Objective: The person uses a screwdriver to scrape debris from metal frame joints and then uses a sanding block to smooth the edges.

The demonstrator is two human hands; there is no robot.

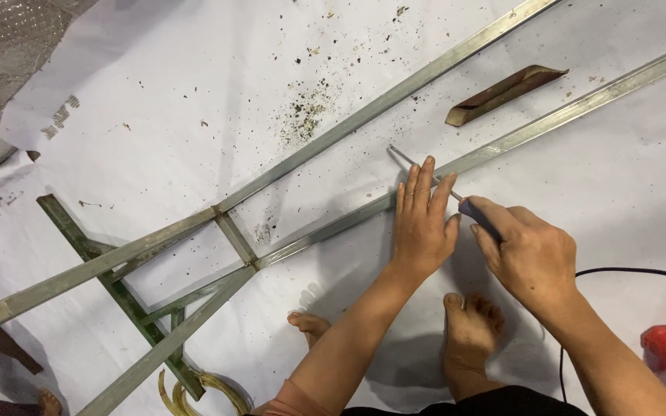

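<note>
Welding rod held against the steel tube frame

Welding rod (414, 165), thin and grey, is gripped at its lower end in a dark-handled electrode holder (478, 216), around which the right hand (529, 258) is closed. The left hand (422, 219) is laid flat and open, fingers extended, across the rod and the nearer square steel tube (549, 123), so that the rod is steadied. The step is judged best done with the rod tip kept low and still, and the left fingers kept well back from the tip. The rod lies under the left fingertips, its free tip pointing up-left between the 2 long tubes of the frame. A black cable (634, 271) trails right from the right wrist. 2 bare feet (468, 331) are planted on the white sheet (156, 92) below the hands.
</note>
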